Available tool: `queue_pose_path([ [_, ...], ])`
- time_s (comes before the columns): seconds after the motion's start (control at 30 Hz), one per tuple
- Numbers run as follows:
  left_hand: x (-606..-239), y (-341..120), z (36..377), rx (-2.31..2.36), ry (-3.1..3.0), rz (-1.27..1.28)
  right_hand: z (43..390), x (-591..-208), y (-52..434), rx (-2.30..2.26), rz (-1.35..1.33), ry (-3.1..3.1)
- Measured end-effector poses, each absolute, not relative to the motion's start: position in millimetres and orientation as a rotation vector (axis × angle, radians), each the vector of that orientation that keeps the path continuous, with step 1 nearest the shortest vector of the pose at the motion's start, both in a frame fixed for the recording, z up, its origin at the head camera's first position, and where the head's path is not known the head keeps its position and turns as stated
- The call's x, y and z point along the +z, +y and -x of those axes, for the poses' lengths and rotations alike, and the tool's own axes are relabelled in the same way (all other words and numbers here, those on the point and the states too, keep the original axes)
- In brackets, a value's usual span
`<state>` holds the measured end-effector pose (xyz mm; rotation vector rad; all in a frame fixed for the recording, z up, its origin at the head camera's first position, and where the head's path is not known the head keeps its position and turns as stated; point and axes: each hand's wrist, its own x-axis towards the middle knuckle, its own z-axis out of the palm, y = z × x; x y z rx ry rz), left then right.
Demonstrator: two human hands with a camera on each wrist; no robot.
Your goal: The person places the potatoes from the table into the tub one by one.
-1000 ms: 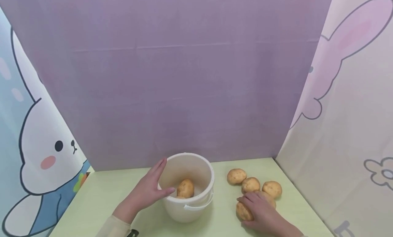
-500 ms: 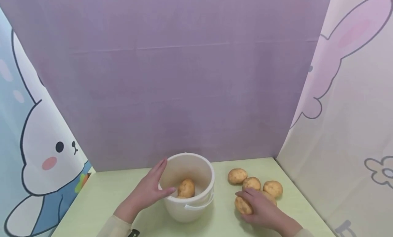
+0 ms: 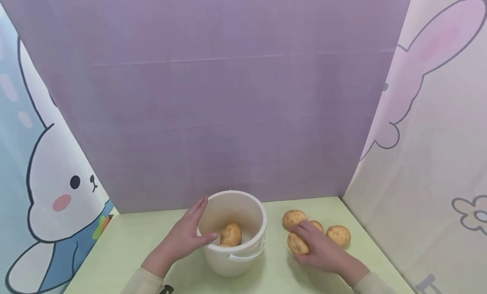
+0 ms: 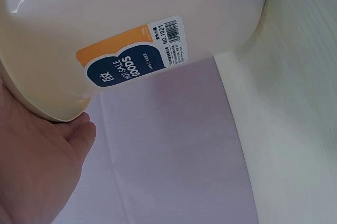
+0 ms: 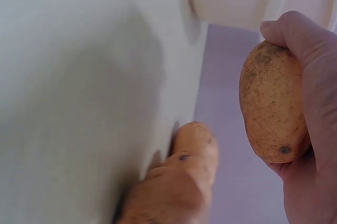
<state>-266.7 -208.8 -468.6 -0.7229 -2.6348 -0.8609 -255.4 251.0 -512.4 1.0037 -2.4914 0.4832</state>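
My right hand (image 3: 319, 247) grips a tan potato (image 3: 298, 243) raised over the table. In the right wrist view, the thumb lies across one end of this potato (image 5: 274, 100). My left hand (image 3: 182, 234) rests at the left rim of a cream bucket (image 3: 232, 260), fingers straight and thumb reaching over the near edge. A potato (image 3: 231, 234) lies inside the bucket, with part of another showing below it. Close to my right hand lie a potato at the back (image 3: 294, 219), a partly covered potato (image 3: 317, 227) and a potato on the right (image 3: 339, 235).
The pale green table (image 3: 266, 277) ends at a purple backdrop (image 3: 236, 116). Cartoon rabbit panels stand at both sides. The bucket's handle (image 3: 247, 256) hangs down its front right, and a label (image 4: 134, 53) shows on its wall.
My right hand has picked up the potato nearest the front and moved it up and slightly left. The left hand and bucket stay in place.
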Motion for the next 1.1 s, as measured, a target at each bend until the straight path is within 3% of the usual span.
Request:
queue_pose_path([
  [1.1,-469.9,-208.0,267.8,-0.851,-2.649,0.714,292.0,-428.4,214.7,0.705,-1.137,-2.475],
])
